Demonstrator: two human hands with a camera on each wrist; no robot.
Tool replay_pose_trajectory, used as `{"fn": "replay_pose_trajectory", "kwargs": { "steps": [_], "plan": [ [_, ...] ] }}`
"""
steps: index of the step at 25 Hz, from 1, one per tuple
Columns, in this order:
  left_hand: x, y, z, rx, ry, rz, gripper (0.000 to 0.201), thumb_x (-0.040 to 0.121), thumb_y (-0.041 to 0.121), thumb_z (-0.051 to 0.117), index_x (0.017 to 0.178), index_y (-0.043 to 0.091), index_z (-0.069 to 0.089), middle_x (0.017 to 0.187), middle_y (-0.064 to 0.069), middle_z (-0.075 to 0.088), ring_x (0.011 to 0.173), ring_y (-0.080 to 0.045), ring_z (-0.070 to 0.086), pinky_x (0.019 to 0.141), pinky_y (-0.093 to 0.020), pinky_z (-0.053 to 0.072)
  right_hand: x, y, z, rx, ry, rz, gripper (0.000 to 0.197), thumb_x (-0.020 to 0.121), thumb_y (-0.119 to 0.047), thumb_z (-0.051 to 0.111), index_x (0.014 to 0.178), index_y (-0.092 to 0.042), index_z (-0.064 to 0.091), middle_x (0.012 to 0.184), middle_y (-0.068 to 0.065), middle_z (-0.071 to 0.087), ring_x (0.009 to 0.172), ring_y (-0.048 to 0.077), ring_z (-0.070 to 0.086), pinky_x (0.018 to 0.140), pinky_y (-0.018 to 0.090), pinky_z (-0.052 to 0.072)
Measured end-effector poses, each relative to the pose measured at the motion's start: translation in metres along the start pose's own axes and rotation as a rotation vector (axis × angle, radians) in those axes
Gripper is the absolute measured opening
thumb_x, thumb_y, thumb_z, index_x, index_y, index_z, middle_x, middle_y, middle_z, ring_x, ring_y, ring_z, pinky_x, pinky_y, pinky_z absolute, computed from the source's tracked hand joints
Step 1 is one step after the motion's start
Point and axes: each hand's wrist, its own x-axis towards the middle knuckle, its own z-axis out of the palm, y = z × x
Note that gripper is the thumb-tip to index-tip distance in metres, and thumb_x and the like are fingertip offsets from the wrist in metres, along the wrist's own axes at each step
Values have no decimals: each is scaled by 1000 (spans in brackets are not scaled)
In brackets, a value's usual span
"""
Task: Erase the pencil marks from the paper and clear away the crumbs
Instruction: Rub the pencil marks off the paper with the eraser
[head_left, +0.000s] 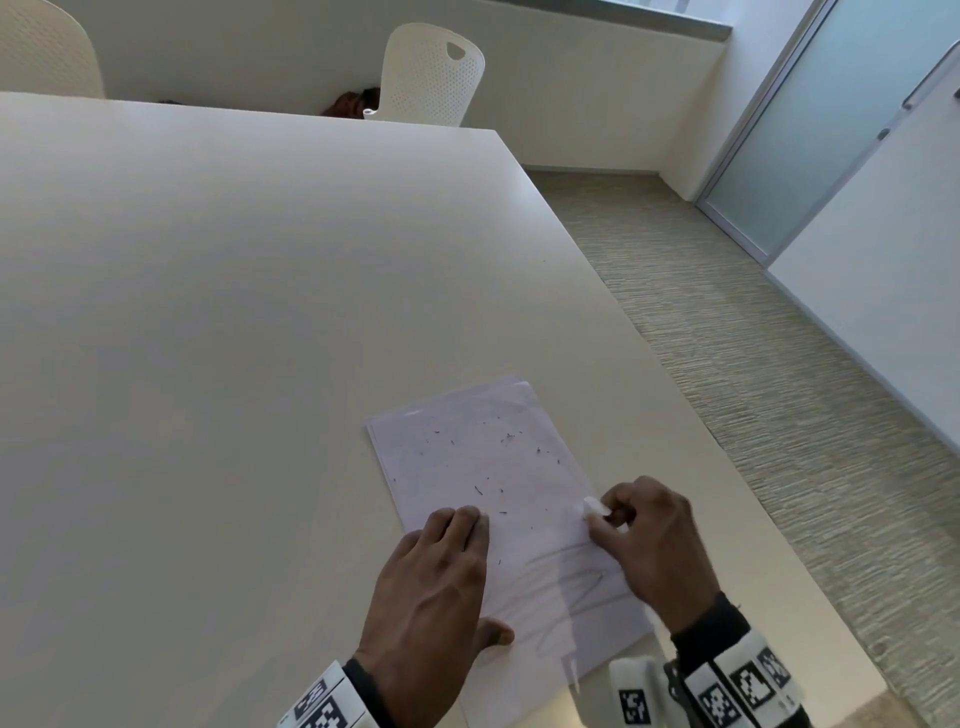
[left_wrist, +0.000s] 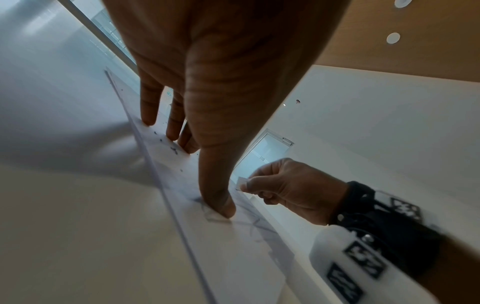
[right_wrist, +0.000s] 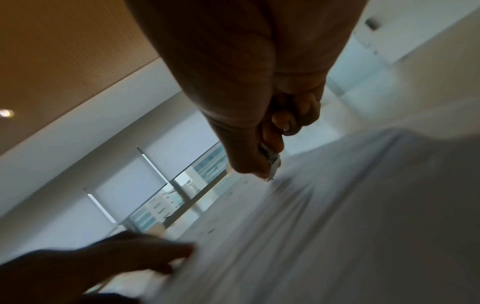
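A white sheet of paper (head_left: 483, 467) lies near the table's right edge, on top of other sheets. Dark eraser crumbs (head_left: 506, 439) are scattered over its far half. Grey pencil scribbles (head_left: 576, 587) cover its near part. My left hand (head_left: 441, 577) lies flat on the paper's left side, fingers straight, thumb pressing the sheet (left_wrist: 221, 207). My right hand (head_left: 649, 535) pinches a small white eraser (head_left: 595, 506) at the paper's right edge; the eraser (left_wrist: 242, 182) also shows in the left wrist view and, blurred, the eraser (right_wrist: 272, 164) in the right wrist view.
The cream table (head_left: 208, 312) stretches far and left of the paper. Its right edge (head_left: 675, 384) runs close beside the sheet, with carpeted floor (head_left: 753, 338) beyond. Two white chairs (head_left: 431, 73) stand at the far side. A glass door (head_left: 831, 104) is at the right.
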Motion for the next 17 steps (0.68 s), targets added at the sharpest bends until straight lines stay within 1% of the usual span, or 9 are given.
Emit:
{"fn": "replay_pose_trajectory", "kwargs": {
  "steps": [2,3,5,7,9,11,12,15,17],
  "plan": [
    [0,0,0,-4,-3,-3,100,82,68,60,156,16,15,153,8,23,139,-12,21,115,-26,23,-12,-15,10,28,-109,-83,28,77,-37,75,63,-15,66,62,-4,56,57,7,55,57,28,45],
    [0,-1,0,-2,-5,-4,100,82,68,60,156,16,16,152,8,23,139,-12,21,115,-26,23,-11,-16,11,33,-121,-78,29,77,-38,75,63,-14,66,62,-3,57,57,8,56,58,29,46],
    [0,-1,0,5,-8,-8,99,82,68,60,155,17,17,151,8,24,138,-12,22,115,-25,23,4,0,3,7,-22,1,26,77,-34,78,62,-15,67,60,-3,57,56,11,57,58,30,46],
    [1,1,0,9,-4,-7,99,83,68,59,155,17,15,152,8,23,138,-12,21,115,-25,22,10,3,-3,-43,36,41,23,77,-31,79,63,-16,68,61,-4,56,56,11,55,56,25,43],
    [1,1,0,4,0,-9,99,83,67,60,156,17,14,152,8,22,139,-12,20,115,-25,21,-1,-9,4,-42,-37,-40,24,77,-33,77,63,-15,67,63,-6,53,55,7,53,54,20,41],
    [0,1,-1,1,-1,-11,100,83,67,60,156,16,13,152,8,22,139,-12,20,115,-26,20,-12,-19,11,-11,-124,-81,30,79,-37,73,61,-14,64,62,-4,53,55,7,53,56,25,43],
    [0,1,-1,2,-3,-11,99,84,67,59,156,17,13,152,8,22,139,-12,20,115,-26,20,-8,-14,9,-21,-113,-57,31,79,-37,73,61,-13,64,61,-4,54,55,8,53,56,28,43],
    [-1,1,-1,13,-5,-16,98,84,67,59,156,16,15,152,7,23,139,-13,20,116,-27,22,10,5,-7,-105,7,52,23,77,-31,77,64,-16,68,63,-2,54,57,13,53,57,27,39],
    [0,2,-1,11,-7,-18,99,84,67,59,156,15,15,152,6,23,139,-13,21,116,-27,22,5,3,-6,-129,8,42,22,77,-29,78,66,-13,68,66,-1,53,58,16,53,58,27,38]
  ]
}}
